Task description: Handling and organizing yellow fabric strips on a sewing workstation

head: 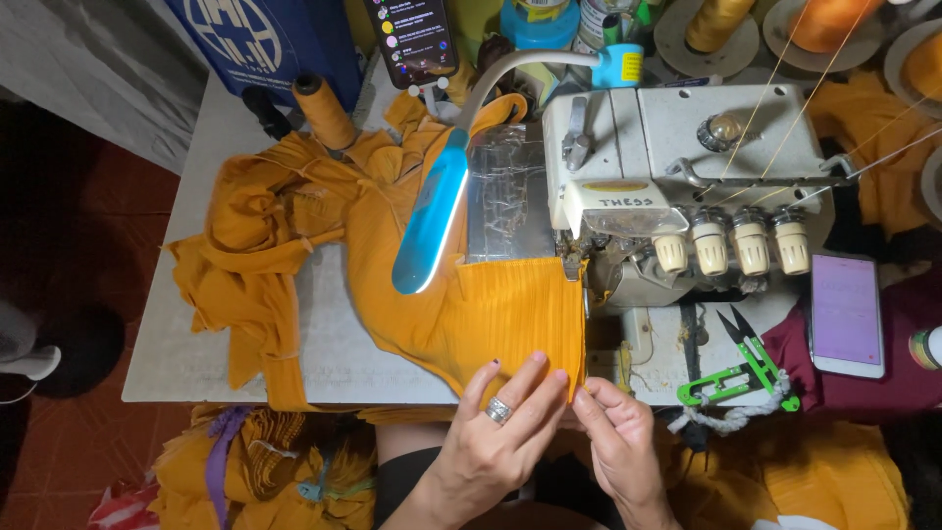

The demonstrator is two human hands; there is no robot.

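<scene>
At the near edge of the pale grey worktop point(196, 334), the person's two bare hands work the lower hem of a ribbed mustard-orange knit fabric piece point(491, 314) that runs up to the presser foot of the cream-coloured overlock sewing machine point(677, 186). The left hand point(500, 422), wearing a silver ring, lies with fingers spread flat on the cloth; the right hand point(613, 432) pinches the fabric's right edge between thumb and fingertips. The step in hand looks like aligning the seam edge before stitching. The next move probably calls for keeping the layers even while guiding that edge straight toward the foot. More orange cloth point(255, 255) is heaped toward the worktop's left edge, under a blue-lit gooseneck lamp point(432, 226); green thread snips point(736, 373) lie toward the right.
</scene>
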